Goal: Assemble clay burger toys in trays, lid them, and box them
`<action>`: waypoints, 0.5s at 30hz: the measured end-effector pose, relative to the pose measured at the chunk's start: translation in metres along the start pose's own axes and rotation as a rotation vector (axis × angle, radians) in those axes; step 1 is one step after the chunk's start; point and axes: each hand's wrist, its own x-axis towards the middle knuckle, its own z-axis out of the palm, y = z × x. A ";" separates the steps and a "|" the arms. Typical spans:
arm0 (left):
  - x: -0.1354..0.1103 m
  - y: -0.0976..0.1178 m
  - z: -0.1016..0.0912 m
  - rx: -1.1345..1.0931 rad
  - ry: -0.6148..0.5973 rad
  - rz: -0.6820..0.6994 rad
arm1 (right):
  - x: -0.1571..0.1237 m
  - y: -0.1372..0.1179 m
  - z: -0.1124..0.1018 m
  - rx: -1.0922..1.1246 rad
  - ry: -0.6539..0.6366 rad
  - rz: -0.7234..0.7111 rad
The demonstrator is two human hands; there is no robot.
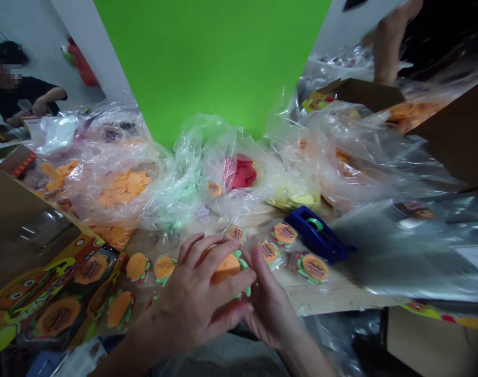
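Close to the table's front edge, a toy burger (226, 268) with an orange bun and green frill sits between my hands. My left hand (195, 293) lies over it with bent fingers, and my right hand (272, 306) cups its right side, thumb up; fingers hide much of it. Left of my hands lie several unwrapped burgers, one a tilted orange burger (120, 309). To the right are packed burgers in clear shells with printed labels, among them a labelled burger (312, 268). A blue tape dispenser (319, 235) stands beyond them.
Clear bags line the back, holding orange pieces (131, 186), red pieces (242, 173) and yellow pieces (296, 199). A printed display box (50, 293) stands left; plastic sleeves (415, 251) lie right. A green panel (215, 68) rises behind. Another person (24, 97) works at far left; an arm (390, 47) shows upper right.
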 end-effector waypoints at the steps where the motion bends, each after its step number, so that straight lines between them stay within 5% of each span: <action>1: 0.000 0.001 0.000 0.007 0.010 -0.004 | 0.000 0.000 0.000 0.003 -0.003 -0.006; 6: 0.004 0.005 0.001 0.093 0.108 0.007 | 0.000 0.000 -0.001 0.034 0.019 -0.034; 15: -0.003 -0.002 -0.002 -0.107 0.053 0.020 | -0.002 0.002 -0.009 0.052 0.068 -0.004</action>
